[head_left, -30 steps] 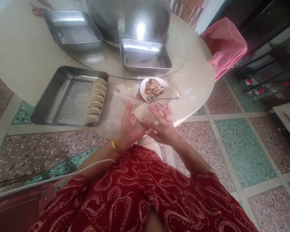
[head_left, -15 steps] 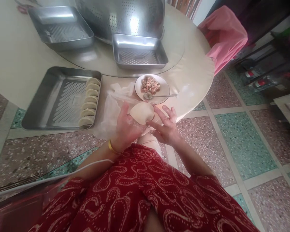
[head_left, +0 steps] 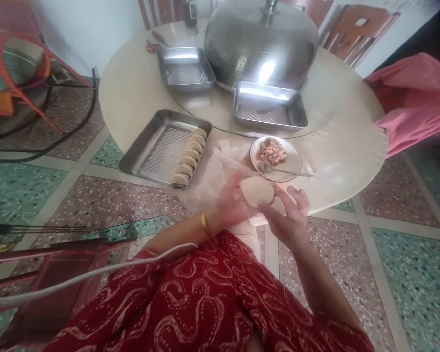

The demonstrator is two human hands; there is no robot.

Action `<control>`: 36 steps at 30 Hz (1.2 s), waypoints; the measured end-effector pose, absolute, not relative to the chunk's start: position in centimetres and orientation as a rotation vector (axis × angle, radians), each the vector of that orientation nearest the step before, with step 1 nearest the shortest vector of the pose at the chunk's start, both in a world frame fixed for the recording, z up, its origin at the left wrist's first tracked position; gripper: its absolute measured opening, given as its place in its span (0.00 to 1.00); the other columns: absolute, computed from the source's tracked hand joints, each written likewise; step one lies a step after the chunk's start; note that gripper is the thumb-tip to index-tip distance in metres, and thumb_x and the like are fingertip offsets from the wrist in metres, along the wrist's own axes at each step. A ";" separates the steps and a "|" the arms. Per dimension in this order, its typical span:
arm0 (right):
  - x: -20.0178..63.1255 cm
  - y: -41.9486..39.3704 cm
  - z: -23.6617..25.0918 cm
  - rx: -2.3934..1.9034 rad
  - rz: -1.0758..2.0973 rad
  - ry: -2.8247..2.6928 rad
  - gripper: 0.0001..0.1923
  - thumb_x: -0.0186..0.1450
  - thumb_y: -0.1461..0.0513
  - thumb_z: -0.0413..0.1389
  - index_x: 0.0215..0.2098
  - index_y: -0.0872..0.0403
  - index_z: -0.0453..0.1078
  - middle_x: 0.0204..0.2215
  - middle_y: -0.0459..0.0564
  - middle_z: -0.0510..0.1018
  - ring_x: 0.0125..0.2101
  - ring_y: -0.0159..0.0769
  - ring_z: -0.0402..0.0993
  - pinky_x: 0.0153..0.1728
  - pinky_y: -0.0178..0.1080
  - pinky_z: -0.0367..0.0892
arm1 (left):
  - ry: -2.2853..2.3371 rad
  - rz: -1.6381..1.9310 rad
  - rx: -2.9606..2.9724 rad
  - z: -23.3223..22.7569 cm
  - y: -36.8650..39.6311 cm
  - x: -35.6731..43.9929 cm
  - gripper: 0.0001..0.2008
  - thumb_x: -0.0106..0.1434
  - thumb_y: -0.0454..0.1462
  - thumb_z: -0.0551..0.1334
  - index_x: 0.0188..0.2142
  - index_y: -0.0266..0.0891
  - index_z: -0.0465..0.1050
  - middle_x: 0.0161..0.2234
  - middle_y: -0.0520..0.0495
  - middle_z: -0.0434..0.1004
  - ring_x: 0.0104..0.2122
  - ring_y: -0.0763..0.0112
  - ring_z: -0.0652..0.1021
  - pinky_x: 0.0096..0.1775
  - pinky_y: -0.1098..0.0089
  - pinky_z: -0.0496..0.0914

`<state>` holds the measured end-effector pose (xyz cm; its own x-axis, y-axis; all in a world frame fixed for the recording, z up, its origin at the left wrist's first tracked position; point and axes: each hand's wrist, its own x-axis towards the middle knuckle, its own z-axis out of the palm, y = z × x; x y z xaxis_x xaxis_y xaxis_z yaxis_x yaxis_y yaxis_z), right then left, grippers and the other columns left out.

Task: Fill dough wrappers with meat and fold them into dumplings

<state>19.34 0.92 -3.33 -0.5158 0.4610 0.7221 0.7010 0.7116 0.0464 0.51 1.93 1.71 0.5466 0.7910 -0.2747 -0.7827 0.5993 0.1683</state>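
Note:
A round dumpling wrapper (head_left: 256,190) lies flat on the fingers of my left hand (head_left: 231,205), which wears a gold bangle. My right hand (head_left: 291,217) touches the wrapper's right edge with its fingers spread. Just beyond them a small white plate (head_left: 291,168) holds minced filling (head_left: 272,150) and a metal spoon (head_left: 284,171). To the left a steel tray (head_left: 150,156) carries a row of several folded dumplings (head_left: 188,159) along its right side.
Two smaller steel trays (head_left: 185,68) (head_left: 268,108) and a big perforated steel dome (head_left: 260,41) sit farther back on the round table (head_left: 132,93). Thin plastic sheeting (head_left: 214,173) lies by the wrapper. A pink cloth (head_left: 414,107) hangs right; chairs stand left and behind.
The view has tilted up and swung left, showing more of the table and floor. My right fingers have slid from on top of the wrapper to its right edge.

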 end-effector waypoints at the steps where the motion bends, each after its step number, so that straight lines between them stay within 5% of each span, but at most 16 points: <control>1: 19.2 1.0 -3.1 -0.873 -0.422 -2.208 0.15 0.60 0.62 0.64 0.42 0.35 0.76 0.56 0.44 0.73 0.63 0.45 0.60 0.63 0.53 0.59 | 0.337 0.929 0.022 1.7 1.9 0.4 0.25 0.69 0.50 0.46 0.38 0.34 0.74 0.39 0.38 0.80 0.47 0.57 0.78 0.47 0.61 0.72; 9: 17.9 1.4 -3.0 -0.838 -0.237 -2.205 0.09 0.62 0.64 0.61 0.37 0.42 0.75 0.60 0.44 0.70 0.61 0.45 0.63 0.61 0.51 0.62 | 0.331 0.952 -0.018 1.4 1.5 -0.3 0.23 0.70 0.47 0.47 0.42 0.33 0.75 0.39 0.39 0.81 0.43 0.61 0.78 0.41 0.66 0.72; 19: 17.3 1.5 -3.5 -0.896 -0.446 -2.140 0.13 0.62 0.62 0.63 0.44 0.40 0.73 0.54 0.46 0.73 0.59 0.43 0.63 0.61 0.48 0.60 | 0.369 0.953 -0.070 2.0 2.3 -1.5 0.33 0.72 0.52 0.39 0.53 0.27 0.69 0.41 0.35 0.81 0.48 0.54 0.79 0.50 0.59 0.71; 27: 17.2 2.3 -2.8 -0.962 -0.524 -2.133 0.13 0.64 0.63 0.60 0.45 0.40 0.73 0.51 0.46 0.74 0.58 0.43 0.65 0.60 0.50 0.61 | 0.408 0.986 -0.068 2.9 2.1 -1.2 0.32 0.72 0.52 0.41 0.59 0.28 0.65 0.42 0.36 0.81 0.49 0.56 0.79 0.52 0.58 0.72; 36: 17.0 1.8 -4.1 -0.949 -0.367 -2.170 0.04 0.62 0.58 0.61 0.35 0.38 0.77 0.47 0.41 0.77 0.60 0.42 0.62 0.66 0.47 0.50 | 0.449 0.923 -0.038 1.7 1.9 -0.6 0.26 0.72 0.49 0.46 0.49 0.30 0.72 0.33 0.40 0.82 0.34 0.60 0.82 0.34 0.65 0.74</control>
